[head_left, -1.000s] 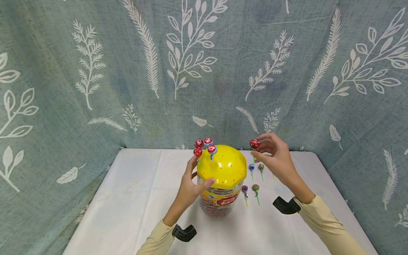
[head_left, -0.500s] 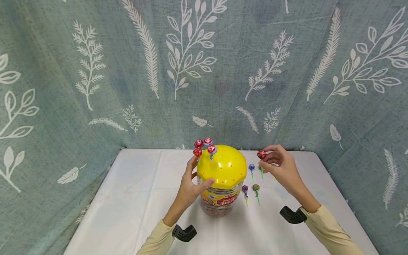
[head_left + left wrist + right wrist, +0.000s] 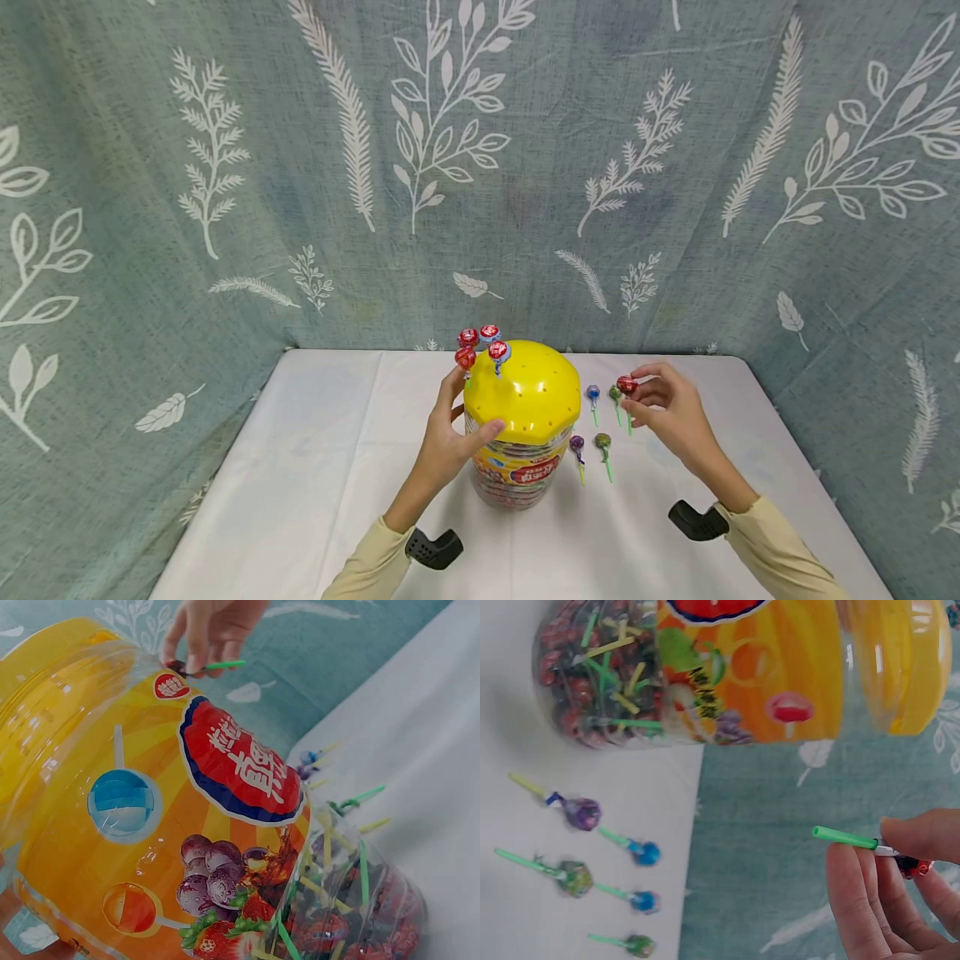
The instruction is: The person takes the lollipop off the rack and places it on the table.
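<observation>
A clear candy jar (image 3: 510, 493) with a yellow lid (image 3: 536, 396) stands upright on the table. My left hand (image 3: 444, 446) grips its left side, thumb on the lid's front edge. Several red-wrapped lollipops (image 3: 498, 351) stick up from the lid's left part. To the jar's right, my right hand (image 3: 681, 417) pinches a red lollipop (image 3: 627, 384) between thumb and fingers. The right wrist view shows its green stick (image 3: 845, 838) pointing away from the fingertips. This lollipop is above the table, near a green lollipop (image 3: 615, 393) lying there.
On the white table (image 3: 300, 483), right of the jar, lie a purple lollipop (image 3: 582, 814), two blue lollipops (image 3: 645, 853) and two green ones. Inside the jar are many wrapped lollipops (image 3: 322, 930). A leaf-patterned curtain (image 3: 517, 167) hangs behind and at the sides.
My right hand has moved right and down in the head view, away from the lid, with the red lollipop still pinched. The left hand and jar have stayed in place.
</observation>
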Demonstrator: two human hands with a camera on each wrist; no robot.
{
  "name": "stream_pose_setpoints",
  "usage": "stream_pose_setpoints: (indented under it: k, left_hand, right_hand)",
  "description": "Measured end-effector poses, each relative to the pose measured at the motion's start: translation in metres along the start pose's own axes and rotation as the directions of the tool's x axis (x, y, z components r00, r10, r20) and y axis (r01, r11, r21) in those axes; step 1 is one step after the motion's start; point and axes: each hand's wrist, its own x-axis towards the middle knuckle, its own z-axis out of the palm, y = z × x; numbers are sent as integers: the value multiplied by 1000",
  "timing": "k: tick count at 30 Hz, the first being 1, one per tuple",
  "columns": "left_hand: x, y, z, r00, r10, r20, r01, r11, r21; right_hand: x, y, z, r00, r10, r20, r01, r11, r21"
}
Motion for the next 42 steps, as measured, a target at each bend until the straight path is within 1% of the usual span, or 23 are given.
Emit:
stream_pose_setpoints:
  k: [10,19,25,30,37,42]
  left_hand:
    - [0,1,-1,1000,-10,-1,10,1000,2]
    - [0,1,-2,1000,-7,0,7,1000,-1]
    - [1,2,-2,1000,0,0,0,1000,3]
    - [0,3,-2,1000,-3,0,3,1000,11]
    - [0,4,-1,999,-36,1,36,999,9]
    - [4,-20,1,999,-50,-9,50,999,20]
  right_hand:
    - [-3,22,3,994,105,9,-105,994,26]
    - [-7,45,8,982,190,18,-190,981,24]
    - [-8,69,13,971,239,5,-239,970,34]
    - [-9,94,21,956,294,-7,-294,956,-17]
    - [-11,127,29,927,374,-29,-375,921,-109]
    - [-11,142,32,922,384,-42,-384,902,-197]
